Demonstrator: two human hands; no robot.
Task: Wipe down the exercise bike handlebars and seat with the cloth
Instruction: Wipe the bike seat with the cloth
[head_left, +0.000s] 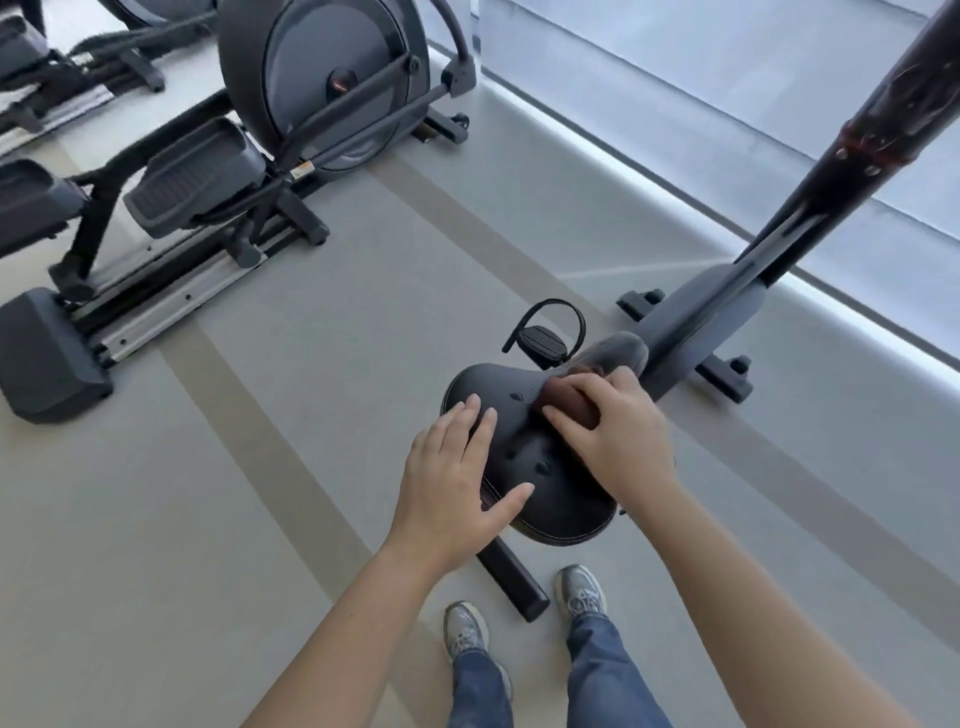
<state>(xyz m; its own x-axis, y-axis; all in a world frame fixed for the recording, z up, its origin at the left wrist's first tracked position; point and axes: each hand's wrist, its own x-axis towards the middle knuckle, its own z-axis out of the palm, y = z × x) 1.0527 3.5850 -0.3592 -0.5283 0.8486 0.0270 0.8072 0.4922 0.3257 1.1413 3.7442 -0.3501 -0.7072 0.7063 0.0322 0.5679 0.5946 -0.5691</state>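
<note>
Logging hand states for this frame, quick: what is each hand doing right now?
Left hand: open, fingers flat on the seat, holding nothing.
Right hand: closed on the brown cloth, pressing it onto the seat.

head cam | looks steeply down, forward | close over seat (530, 441) | floor (260, 415) beyond | single view

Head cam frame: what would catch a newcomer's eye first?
Low in the centre, the black bike seat with both hands on it: the right hand presses a brown cloth toward the nose end, while the left hand lies flat on the seat's left side. A large grey elliptical machine fills the upper left, and the bike's dark frame post runs diagonally up the right.
</note>
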